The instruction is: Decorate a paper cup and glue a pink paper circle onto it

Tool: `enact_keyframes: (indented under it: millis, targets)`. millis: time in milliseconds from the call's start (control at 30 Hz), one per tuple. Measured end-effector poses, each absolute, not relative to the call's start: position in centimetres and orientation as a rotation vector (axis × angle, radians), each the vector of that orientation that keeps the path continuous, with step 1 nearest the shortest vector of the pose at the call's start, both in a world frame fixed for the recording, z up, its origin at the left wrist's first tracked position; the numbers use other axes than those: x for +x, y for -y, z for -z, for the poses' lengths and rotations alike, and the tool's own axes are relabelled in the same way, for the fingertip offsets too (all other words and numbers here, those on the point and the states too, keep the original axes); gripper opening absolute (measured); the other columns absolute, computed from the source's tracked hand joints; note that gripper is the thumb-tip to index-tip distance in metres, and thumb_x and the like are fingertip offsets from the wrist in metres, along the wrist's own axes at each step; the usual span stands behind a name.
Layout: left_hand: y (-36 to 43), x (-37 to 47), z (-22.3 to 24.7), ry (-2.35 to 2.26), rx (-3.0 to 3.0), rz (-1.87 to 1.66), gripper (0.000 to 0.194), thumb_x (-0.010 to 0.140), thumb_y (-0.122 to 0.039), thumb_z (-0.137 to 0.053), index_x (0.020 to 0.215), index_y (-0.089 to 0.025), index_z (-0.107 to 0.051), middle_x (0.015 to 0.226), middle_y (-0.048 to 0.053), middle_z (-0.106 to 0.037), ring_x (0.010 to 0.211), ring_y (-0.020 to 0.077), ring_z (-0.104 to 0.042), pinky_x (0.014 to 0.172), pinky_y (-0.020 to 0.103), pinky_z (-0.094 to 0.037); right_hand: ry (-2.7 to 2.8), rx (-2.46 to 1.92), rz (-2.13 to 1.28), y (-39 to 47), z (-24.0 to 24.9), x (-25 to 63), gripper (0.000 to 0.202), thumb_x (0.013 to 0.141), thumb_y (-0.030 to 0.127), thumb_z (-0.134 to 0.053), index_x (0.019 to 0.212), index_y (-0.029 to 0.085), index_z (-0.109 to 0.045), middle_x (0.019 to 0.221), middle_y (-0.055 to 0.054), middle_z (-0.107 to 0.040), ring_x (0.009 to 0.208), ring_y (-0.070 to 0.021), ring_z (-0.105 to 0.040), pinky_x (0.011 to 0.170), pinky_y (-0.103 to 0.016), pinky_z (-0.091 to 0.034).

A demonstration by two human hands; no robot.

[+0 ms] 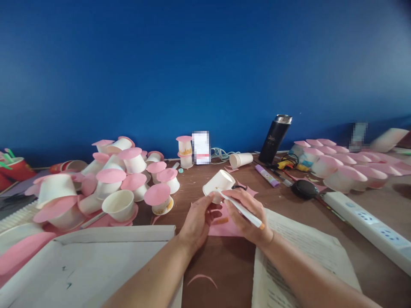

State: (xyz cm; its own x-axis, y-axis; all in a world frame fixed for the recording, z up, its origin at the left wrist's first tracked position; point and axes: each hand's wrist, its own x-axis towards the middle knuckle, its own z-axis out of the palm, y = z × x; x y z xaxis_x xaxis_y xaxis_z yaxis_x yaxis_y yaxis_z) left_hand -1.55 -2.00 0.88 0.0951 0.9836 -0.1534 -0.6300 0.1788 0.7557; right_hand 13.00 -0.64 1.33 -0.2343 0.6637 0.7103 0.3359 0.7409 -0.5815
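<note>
A white paper cup (219, 183) lies tilted in my left hand (199, 218), whose fingers are closed round its lower side. My right hand (248, 214) is closed on a white marker (245, 210) with an orange end. The marker's tip meets the side of the cup, where a small orange-brown mark shows. Beneath the hands lies a pink paper sheet (224, 226), partly hidden by them. A curved pink paper scrap (203, 276) is on the table nearer to me.
Many white cups with pink discs stand left (111, 176) and right (343, 159). A white box lid (112, 265), printed pages (305, 239), a power strip (372, 226), a black bottle (274, 139) and stacked cups (241, 160) surround the hands.
</note>
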Motion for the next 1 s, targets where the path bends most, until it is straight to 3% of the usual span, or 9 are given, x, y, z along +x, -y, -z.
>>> enact_keyframes:
  millis: [100,267,467,700,833,1000]
  targets:
    - [1.9,-1.7,-0.9,-0.759,0.621,-1.37,0.027,0.073,-0.038,-0.069,0.077,-0.011,-0.068,0.07,0.004,-0.06,0.06,0.0089,-0.051,0.056,0.021,-0.041,1.851,-0.786,-0.356,0.7,-1.4,13.0,0.023,0.084,0.02,-0.056,0.107,0.022,-0.061,0.093,-0.005,-0.067,0.082,-0.0174,-0.064,0.079,-0.032,-0.052]
    - [1.8,-1.8,-1.1,-0.749,0.633,-1.429,0.023,0.067,-0.028,-0.075,0.08,-0.012,-0.067,0.067,-0.001,-0.057,0.055,0.0039,-0.045,0.054,0.017,-0.037,1.866,-0.746,-0.353,0.8,-1.5,12.9,0.023,0.085,0.019,-0.056,0.107,0.022,-0.061,0.092,-0.005,-0.068,0.082,-0.0175,-0.065,0.077,-0.031,-0.052]
    - [1.2,-2.3,-0.3,-0.76,0.473,-1.516,0.021,0.066,-0.025,-0.075,0.076,-0.012,-0.062,0.066,-0.002,-0.056,0.058,0.0046,-0.05,0.056,0.017,-0.04,1.901,-0.712,-0.388,0.8,-1.6,13.0,0.024,0.084,0.016,-0.057,0.106,0.023,-0.061,0.101,-0.006,-0.068,0.094,-0.0197,-0.064,0.087,-0.034,-0.05]
    - [0.9,-2.3,-0.5,-0.782,0.314,-1.539,0.016,0.069,-0.021,-0.071,0.077,-0.012,-0.06,0.067,0.0,-0.059,0.063,0.0081,-0.056,0.059,0.019,-0.045,1.969,-0.72,-0.408,0.8,-1.6,13.0,0.02,0.085,0.018,-0.054,0.102,0.022,-0.062,0.092,-0.005,-0.07,0.082,-0.0179,-0.066,0.077,-0.03,-0.052]
    - [0.8,-2.3,-0.3,-0.8,0.34,-1.555,0.017,0.07,-0.024,-0.07,0.078,-0.013,-0.062,0.074,0.002,-0.061,0.067,0.0098,-0.057,0.063,0.021,-0.045,1.964,-0.73,-0.414,0.8,-1.5,12.9,0.019,0.085,0.019,-0.054,0.102,0.022,-0.063,0.092,-0.005,-0.069,0.082,-0.0178,-0.066,0.076,-0.03,-0.052]
    - [1.2,-2.3,-0.1,-1.045,0.73,-1.532,0.02,0.072,-0.032,-0.067,0.066,-0.013,-0.064,0.066,0.001,-0.057,0.064,0.0098,-0.051,0.063,0.022,-0.043,1.872,-0.787,-0.356,0.6,-1.3,13.0,0.024,0.085,0.019,-0.056,0.108,0.022,-0.062,0.1,-0.006,-0.068,0.091,-0.0194,-0.065,0.083,-0.033,-0.052]
